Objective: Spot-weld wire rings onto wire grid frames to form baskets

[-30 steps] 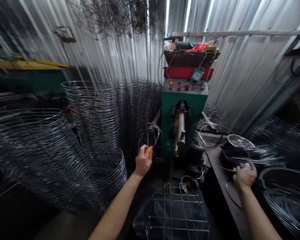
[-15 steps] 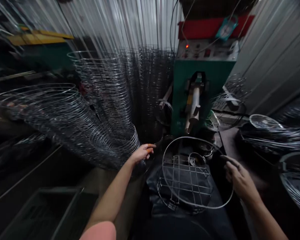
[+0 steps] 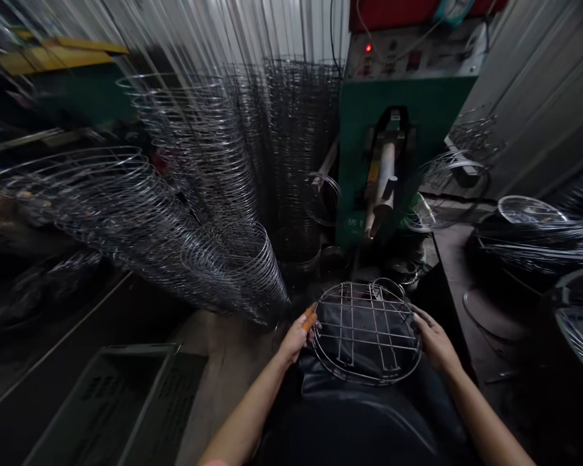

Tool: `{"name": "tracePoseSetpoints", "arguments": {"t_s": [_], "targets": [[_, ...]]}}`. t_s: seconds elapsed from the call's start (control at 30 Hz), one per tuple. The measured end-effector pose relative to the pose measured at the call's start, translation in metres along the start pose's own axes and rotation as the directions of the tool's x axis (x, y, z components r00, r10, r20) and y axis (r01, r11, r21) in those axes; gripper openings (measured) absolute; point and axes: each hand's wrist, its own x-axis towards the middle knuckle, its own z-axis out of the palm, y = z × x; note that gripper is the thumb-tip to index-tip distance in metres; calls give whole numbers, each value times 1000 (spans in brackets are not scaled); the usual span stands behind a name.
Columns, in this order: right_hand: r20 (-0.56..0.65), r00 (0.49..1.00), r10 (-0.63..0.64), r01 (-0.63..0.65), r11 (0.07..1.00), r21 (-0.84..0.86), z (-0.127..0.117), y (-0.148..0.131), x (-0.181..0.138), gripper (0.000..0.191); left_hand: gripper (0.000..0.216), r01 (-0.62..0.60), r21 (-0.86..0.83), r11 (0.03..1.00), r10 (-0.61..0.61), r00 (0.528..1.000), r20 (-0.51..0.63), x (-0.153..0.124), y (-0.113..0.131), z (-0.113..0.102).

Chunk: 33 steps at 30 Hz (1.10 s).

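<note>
1. round wire rack (image 3: 364, 330): shiny steel rods in a welded grid inside a ring rim, centre near, resting on dark glossy apron (image 3: 354, 395).
2. left hand (image 3: 296, 340): fingers curled narrow round orange-handled tool (image 3: 309, 318), just beside the rim.
3. right hand (image 3: 432, 342): fingers spread wide, holding the rack's right rim.
4. far left: tall slanted stacks of thin wire rings (image 3: 238, 272).
5. far: green machine (image 3: 369, 162) with pale cylindrical part, against ribbed metal wall (image 3: 223, 32).
</note>
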Motion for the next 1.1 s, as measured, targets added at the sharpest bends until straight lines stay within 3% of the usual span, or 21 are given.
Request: {"name": "tracePoseSetpoints", "arguments": {"t_s": [0.1,0.3,0.67,0.83,1.1], "targets": [[-40,998,-47,52,990,130,7,17,-11,48,65,-15,-18,1000,15,999,-29,1,1,4],[-50,998,-45,51,990,131,11,29,-30,49,69,-6,-12,1000,6,1000,-9,3,9,-2],[-1,991,-134,132,974,-184,6,12,-23,41,69,-37,61,997,35,999,25,15,22,-10],[-12,991,-136,129,964,-233,6,9,-22,40,70,-8,21,1000,7,998,55,17,19,-11],[26,990,-139,141,957,-255,0,13,-23,42,63,-13,129,992,-2,993,117,18,26,-18]]}}
